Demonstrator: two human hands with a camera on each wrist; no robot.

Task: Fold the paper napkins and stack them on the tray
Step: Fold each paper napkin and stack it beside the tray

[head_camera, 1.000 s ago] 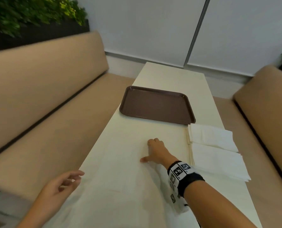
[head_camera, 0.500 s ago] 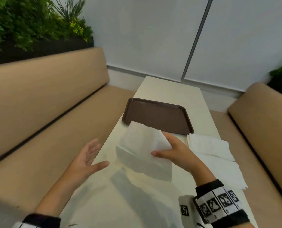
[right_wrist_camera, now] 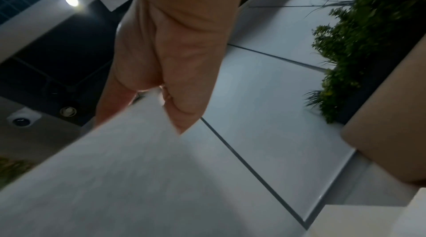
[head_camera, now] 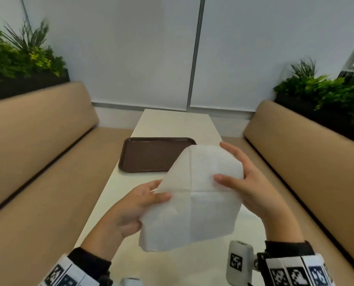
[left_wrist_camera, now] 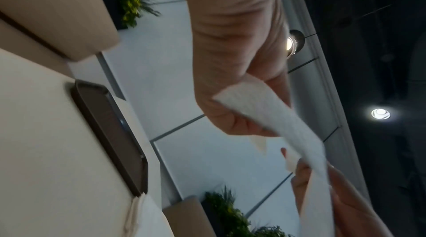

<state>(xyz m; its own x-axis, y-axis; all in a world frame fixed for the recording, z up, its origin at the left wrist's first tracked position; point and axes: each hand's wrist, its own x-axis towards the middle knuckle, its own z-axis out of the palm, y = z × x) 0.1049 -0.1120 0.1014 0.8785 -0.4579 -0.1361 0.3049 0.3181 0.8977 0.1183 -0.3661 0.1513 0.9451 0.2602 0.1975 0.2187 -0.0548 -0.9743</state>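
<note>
A white paper napkin [head_camera: 194, 195] with crossed fold creases hangs in the air above the near half of the table, held by both hands. My left hand [head_camera: 139, 205] pinches its left edge between thumb and fingers. My right hand [head_camera: 246, 182] pinches its right edge, thumb on the front face. The brown tray [head_camera: 149, 155] lies empty on the table beyond the napkin. In the left wrist view the napkin [left_wrist_camera: 283, 122] runs as a strip from my left hand [left_wrist_camera: 232, 95] toward the other hand. In the right wrist view the napkin [right_wrist_camera: 119, 177] fills the lower left under my right hand [right_wrist_camera: 170, 69].
The cream table [head_camera: 178, 124] runs away from me between two tan benches [head_camera: 34, 141], with planters [head_camera: 326, 91] behind them. A stack of napkins [left_wrist_camera: 140, 217] lies on the table just past the tray's corner [left_wrist_camera: 138, 177], seen only in the left wrist view.
A second ago my right hand pressed on the table and the left hung off its edge. The right hand then lifted a napkin, and now both hands hold it up, spread wider.
</note>
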